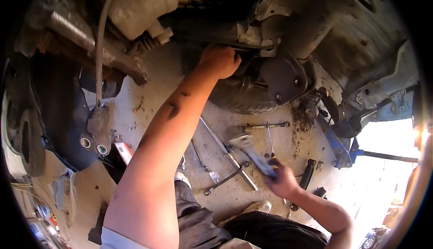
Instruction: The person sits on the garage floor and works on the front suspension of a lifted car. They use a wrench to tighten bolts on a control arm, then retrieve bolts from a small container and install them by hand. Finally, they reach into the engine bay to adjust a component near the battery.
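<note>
Raised under the vehicle, my left hand (219, 61) is closed in a fist just below a dark thin bar (252, 46). Whatever its fingers wrap is hidden from view. Lower down on the right, my right hand (284, 183) grips a tool with a pale, flat, flared head (243, 143) and a blue-grey handle. Its head points up and left, above the floor. Behind my left hand lies a black tire (246, 100). A dark bracket with holes (286, 77) hangs to the right of that hand.
On the concrete floor lie a long metal bar (230, 156), a dark wrench (228, 179), a yellow-handled screwdriver (270, 140) and another wrench (266, 125). A hanging hose (101, 41) and a suspension part (99, 131) are at left. A blue jack (340, 149) stands at right.
</note>
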Available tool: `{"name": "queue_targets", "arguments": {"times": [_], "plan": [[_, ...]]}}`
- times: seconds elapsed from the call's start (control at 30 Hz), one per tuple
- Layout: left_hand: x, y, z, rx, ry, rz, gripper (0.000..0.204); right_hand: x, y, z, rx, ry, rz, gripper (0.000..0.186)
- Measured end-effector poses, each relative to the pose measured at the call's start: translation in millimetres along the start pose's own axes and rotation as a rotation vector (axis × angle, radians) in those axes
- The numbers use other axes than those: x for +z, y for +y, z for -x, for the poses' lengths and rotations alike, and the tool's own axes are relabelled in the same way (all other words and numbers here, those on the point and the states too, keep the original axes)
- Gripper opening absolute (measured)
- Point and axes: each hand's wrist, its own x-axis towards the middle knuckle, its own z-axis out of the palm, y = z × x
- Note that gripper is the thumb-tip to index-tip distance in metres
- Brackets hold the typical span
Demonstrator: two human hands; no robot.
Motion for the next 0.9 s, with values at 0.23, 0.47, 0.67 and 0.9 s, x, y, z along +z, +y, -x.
{"name": "queue_targets", "arguments": {"times": [0.23,0.47,0.67,0.9], "plan": [[-9,8,-8,-0.123,-0.124,0.055,0.043,-45,-9,13,-0.095,0.221,-0.595,0.046],[-1,9,-5,-0.044,-0.049,0.007,0.045,-55,-53,-75,-0.306,0.384,-0.559,0.037],[-4,10,-1,-0.029,0.009,-0.001,0.046,-66,-63,-119,-0.417,0.359,-0.574,0.019],[-3,12,-2,-0.036,-0.005,-0.010,0.046,-85,-50,-155,-0.444,0.297,-0.602,0.012]]}}
